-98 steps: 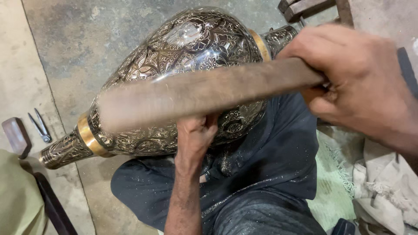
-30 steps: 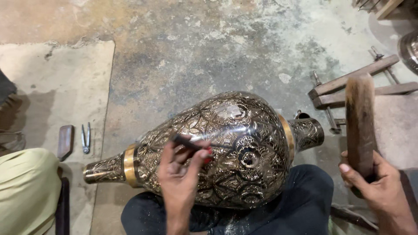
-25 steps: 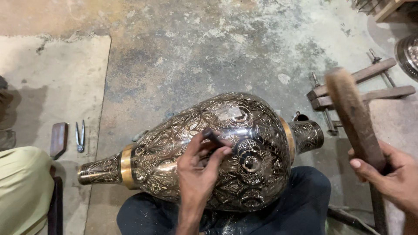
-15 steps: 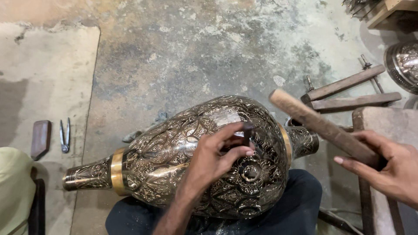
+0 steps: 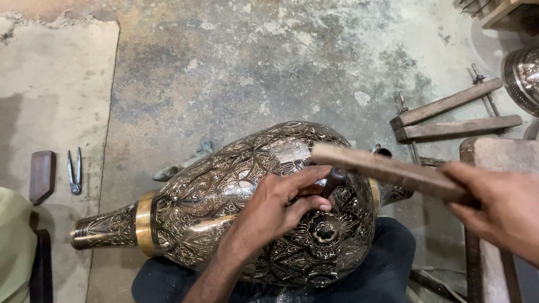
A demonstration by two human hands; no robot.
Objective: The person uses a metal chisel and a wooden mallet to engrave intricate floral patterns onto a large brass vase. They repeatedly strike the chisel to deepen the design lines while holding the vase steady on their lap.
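Note:
A large engraved metal vase (image 5: 224, 207) with a brass band at its neck lies on its side across my lap. My left hand (image 5: 281, 205) rests on its belly and pinches a short dark chisel (image 5: 332, 180) upright against the surface. My right hand (image 5: 497, 210) grips a flat wooden bat (image 5: 387, 171) at its right end. The bat's far end sits right over the top of the chisel.
A wooden clamp (image 5: 449, 115) with metal screws lies on the concrete floor at the right. A small pair of dividers (image 5: 74, 170) and a dark block (image 5: 42, 175) lie at the left. Another shiny metal vessel (image 5: 525, 76) shows at the right edge.
My right hand has swung the wooden bat down from upright to nearly level, onto the chisel. My left hand shifted the chisel rightward along the vase. The view has tilted.

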